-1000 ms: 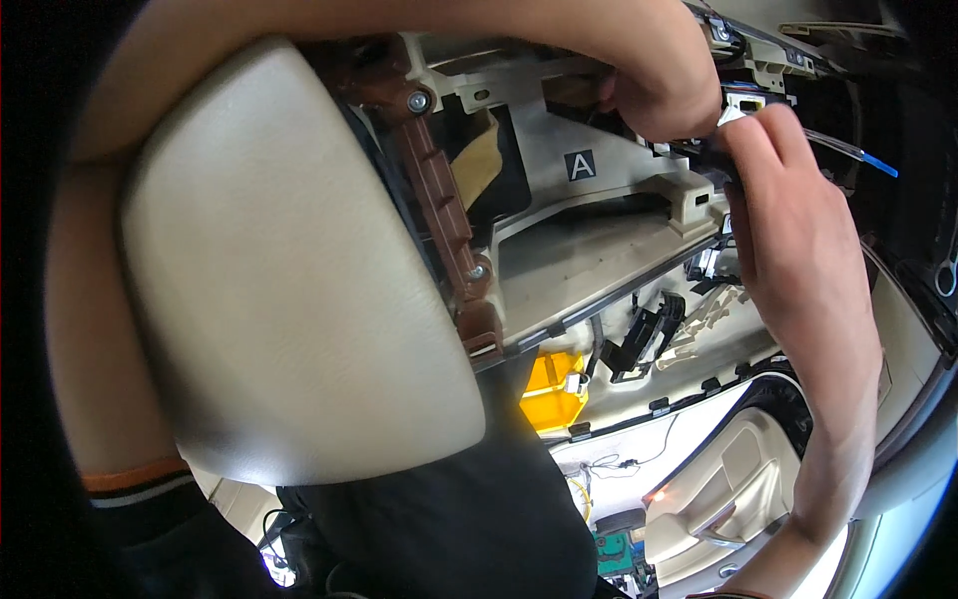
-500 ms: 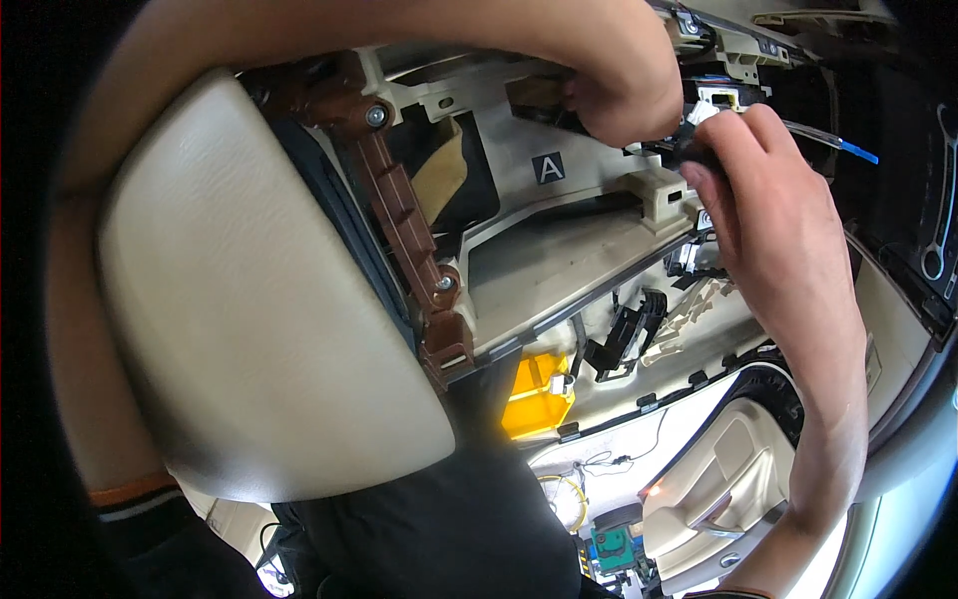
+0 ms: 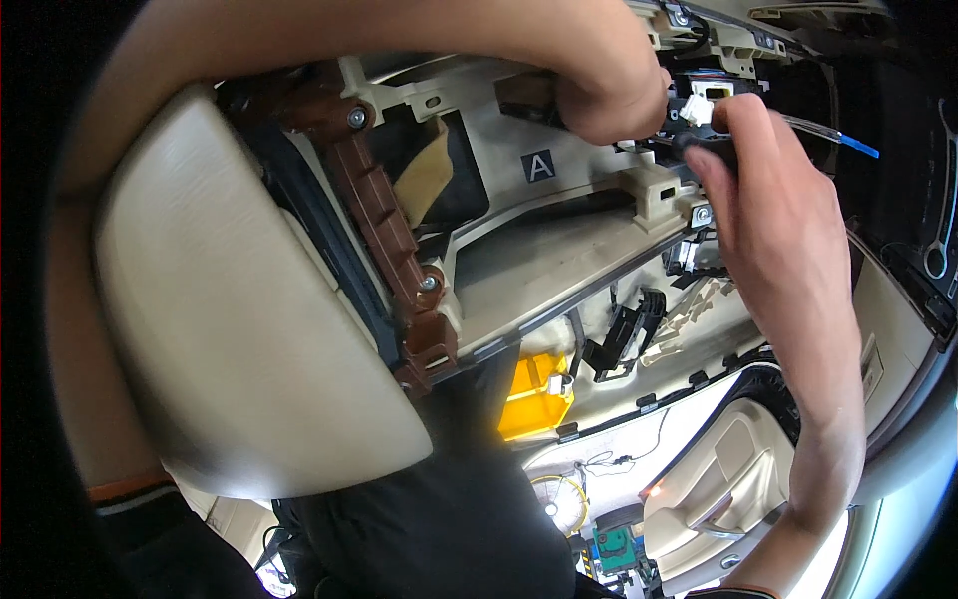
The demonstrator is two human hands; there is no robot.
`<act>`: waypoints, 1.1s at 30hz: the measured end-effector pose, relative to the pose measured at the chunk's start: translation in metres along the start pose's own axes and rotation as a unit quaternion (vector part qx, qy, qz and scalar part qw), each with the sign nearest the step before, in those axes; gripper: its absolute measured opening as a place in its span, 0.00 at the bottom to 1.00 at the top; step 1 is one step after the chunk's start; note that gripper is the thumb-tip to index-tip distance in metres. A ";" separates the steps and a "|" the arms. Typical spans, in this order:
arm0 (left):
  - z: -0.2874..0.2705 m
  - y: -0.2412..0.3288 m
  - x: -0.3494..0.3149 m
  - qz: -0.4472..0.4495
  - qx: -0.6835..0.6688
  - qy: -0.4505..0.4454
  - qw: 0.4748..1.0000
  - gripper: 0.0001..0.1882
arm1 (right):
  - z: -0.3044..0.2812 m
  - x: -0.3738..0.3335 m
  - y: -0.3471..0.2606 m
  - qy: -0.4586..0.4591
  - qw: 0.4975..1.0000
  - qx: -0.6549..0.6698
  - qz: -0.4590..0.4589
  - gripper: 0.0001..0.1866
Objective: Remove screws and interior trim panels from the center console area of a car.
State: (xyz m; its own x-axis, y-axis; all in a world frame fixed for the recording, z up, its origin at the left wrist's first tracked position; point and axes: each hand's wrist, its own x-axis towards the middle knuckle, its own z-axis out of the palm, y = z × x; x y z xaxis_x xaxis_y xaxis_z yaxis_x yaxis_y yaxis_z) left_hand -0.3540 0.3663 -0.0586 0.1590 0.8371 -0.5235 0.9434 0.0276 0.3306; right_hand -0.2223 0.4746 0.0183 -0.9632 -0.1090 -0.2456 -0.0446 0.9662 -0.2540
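My left arm reaches over a beige padded armrest lid (image 3: 249, 309), and my left hand (image 3: 614, 100) is curled at the far end of a stripped beige console frame (image 3: 544, 270). Its fingertips are hidden behind the hand. Just right of it, my right hand (image 3: 773, 180) closes its thumb and fingers round a black tool handle (image 3: 699, 150), the shape of a screwdriver's; its working end is hard to make out. Beside the right fingers sits a white connector (image 3: 697, 110). A brown bracket (image 3: 374, 195) with bolts joins lid and frame.
A yellow tray (image 3: 536, 397) and a loose black plastic part (image 3: 629, 334) lie on the near side of the console. At right are a blue-tipped thin rod (image 3: 858, 147) and a wrench (image 3: 938, 230). An open car door (image 3: 718, 479) stands lower right.
The armrest lid, brown bracket and frame have shifted slightly left in view. My left hand has moved a little left, and the white connector by my right fingers shows more fully.
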 end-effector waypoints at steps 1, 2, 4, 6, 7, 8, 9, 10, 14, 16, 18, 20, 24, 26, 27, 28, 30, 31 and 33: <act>-0.001 0.003 0.000 -0.002 0.005 -0.003 1.000 0.15 | -0.001 -0.002 -0.001 -0.012 0.999 -0.015 0.028 0.13; -0.004 0.009 0.002 0.004 0.010 -0.004 1.000 0.15 | -0.002 -0.003 0.000 -0.027 0.997 -0.032 0.063 0.13; -0.007 0.004 0.011 0.015 0.018 -0.004 1.000 0.15 | -0.006 -0.006 0.001 -0.007 1.000 -0.020 0.015 0.12; -0.004 0.005 0.009 0.016 0.020 -0.016 1.000 0.15 | -0.001 -0.006 0.003 -0.031 0.998 -0.062 -0.004 0.11; 0.001 0.008 0.006 0.016 0.021 -0.021 0.999 0.15 | 0.002 -0.005 0.006 -0.033 0.998 -0.060 -0.005 0.11; 0.001 0.006 0.005 0.018 0.023 -0.020 0.999 0.15 | 0.002 -0.005 0.009 -0.050 0.996 -0.068 0.027 0.11; -0.003 0.012 0.008 0.019 0.025 -0.018 0.999 0.15 | 0.001 -0.005 0.011 -0.066 0.993 -0.076 0.057 0.10; -0.003 0.011 0.010 0.019 0.026 -0.017 0.999 0.15 | -0.001 -0.008 0.011 -0.016 0.999 -0.027 0.006 0.08; -0.006 0.014 -0.003 0.002 0.016 -0.017 1.000 0.18 | 0.001 -0.002 0.004 -0.015 0.995 -0.045 -0.082 0.08; -0.019 0.016 0.006 -0.017 -0.020 -0.050 0.998 0.19 | 0.001 -0.002 0.005 -0.062 0.993 -0.099 -0.024 0.09; -0.016 0.020 0.013 -0.036 -0.058 -0.084 0.994 0.21 | -0.002 -0.001 0.003 -0.064 0.993 -0.094 -0.014 0.08; 0.005 0.032 0.021 -0.119 0.043 -0.014 0.992 0.25 | -0.009 -0.002 0.007 -0.058 0.991 -0.107 -0.063 0.07; -0.005 0.028 0.034 -0.168 -0.001 -0.139 0.976 0.31 | -0.008 -0.006 -0.002 -0.149 0.978 -0.143 0.029 0.06; 0.000 0.033 0.029 -0.117 0.094 -0.118 0.982 0.29 | -0.007 -0.007 -0.002 -0.171 0.969 -0.151 0.096 0.07; 0.002 0.034 0.025 -0.094 0.142 -0.108 0.980 0.28 | -0.008 -0.006 -0.003 -0.098 0.991 -0.086 0.013 0.06; 0.001 0.033 0.022 -0.097 0.141 -0.109 0.979 0.28 | -0.008 -0.005 -0.005 -0.025 0.997 -0.020 -0.071 0.07; -0.009 0.025 0.026 -0.085 0.055 -0.142 0.985 0.28 | -0.006 -0.008 -0.006 -0.059 0.995 -0.071 -0.024 0.09; -0.008 0.022 0.030 -0.080 0.057 -0.140 0.985 0.28 | -0.004 -0.008 -0.006 -0.093 0.988 -0.119 0.016 0.10; -0.006 0.019 0.034 -0.067 0.034 -0.139 0.987 0.28 | 0.001 -0.006 0.003 -0.119 0.981 -0.128 0.088 0.10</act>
State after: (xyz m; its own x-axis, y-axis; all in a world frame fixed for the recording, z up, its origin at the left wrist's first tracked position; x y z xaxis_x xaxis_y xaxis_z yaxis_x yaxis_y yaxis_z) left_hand -0.3324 0.3984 -0.0658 0.0955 0.6458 -0.7575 0.9772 0.0841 0.1949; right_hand -0.2164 0.4778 0.0181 -0.8741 0.0431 -0.4839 0.0225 0.9986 0.0483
